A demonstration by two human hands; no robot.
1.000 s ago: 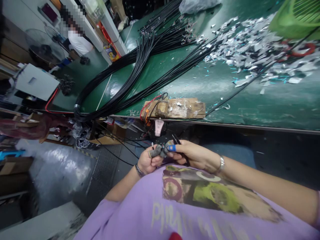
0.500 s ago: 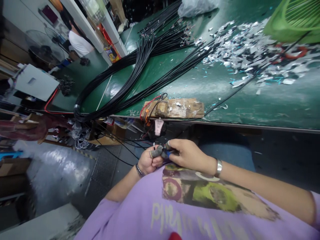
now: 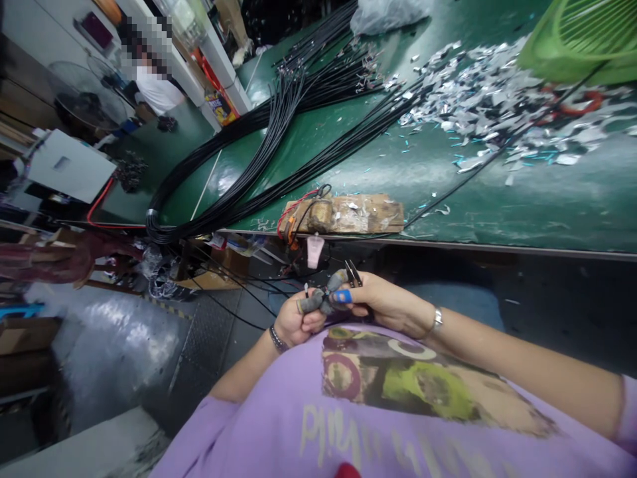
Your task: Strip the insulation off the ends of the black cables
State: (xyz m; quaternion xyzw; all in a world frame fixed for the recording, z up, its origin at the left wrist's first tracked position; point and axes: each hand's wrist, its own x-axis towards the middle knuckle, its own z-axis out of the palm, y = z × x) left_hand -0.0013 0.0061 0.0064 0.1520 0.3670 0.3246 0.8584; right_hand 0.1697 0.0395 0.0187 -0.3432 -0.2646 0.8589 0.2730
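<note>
Close in front of my purple shirt, my left hand [image 3: 298,320] pinches what looks like the end of a black cable, wearing grey finger covers. The exact tip is hidden between the fingers. My right hand [image 3: 385,302] meets it from the right, its covered fingertips touching or nearly touching the left ones. A blue band [image 3: 342,296] wraps one of its fingers. Dark tweezers [image 3: 353,273] are tucked in that hand, their two points sticking up away from the cable. Black cables [image 3: 231,302] hang below the bench on the left, toward my left hand.
A large bundle of black cables [image 3: 199,159] curves over the green bench [image 3: 497,212]. Silver and white scraps [image 3: 478,99] are heaped by a green basket [image 3: 572,43]. At the edge lies a wooden block [image 3: 368,214], with a pink tag [image 3: 314,251] hanging below. Someone in white [image 3: 158,91] is far left.
My right hand has turned, so the tweezers now show pointing up and the blue band faces me. My left hand stays almost where it was.
</note>
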